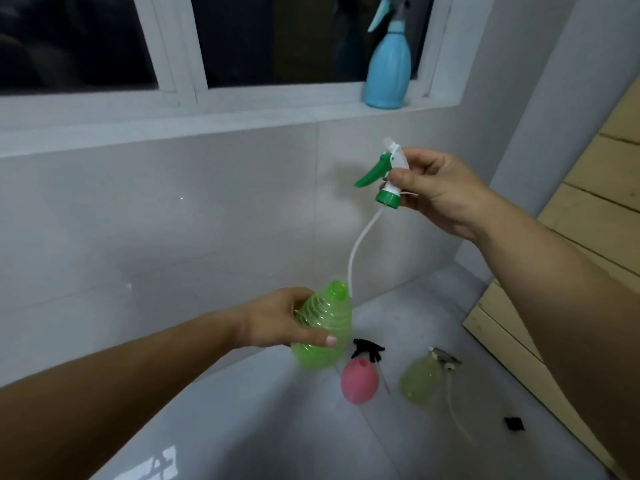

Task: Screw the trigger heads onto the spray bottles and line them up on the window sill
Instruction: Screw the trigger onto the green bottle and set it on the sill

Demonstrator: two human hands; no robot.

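My left hand [277, 320] grips a ribbed, clear green bottle [329, 327] with its open neck tilted up to the right. My right hand [440, 188] holds a green and white trigger head [384, 178] higher up. Its white dip tube [356, 247] curves down, and the tip ends beside the bottle's neck, outside the opening. A blue spray bottle [388, 67] with its head fitted stands on the window sill [207, 119] at the right end.
On the white tiled floor [277, 427] stand a pink bottle [358, 381] with a black trigger head [367, 349] lying behind it, and a pale yellow-green bottle [419, 379] beside a grey trigger head [446, 358] with a long tube. A small black piece [514, 424] lies nearby. Wooden planks [571, 202] lean at right.
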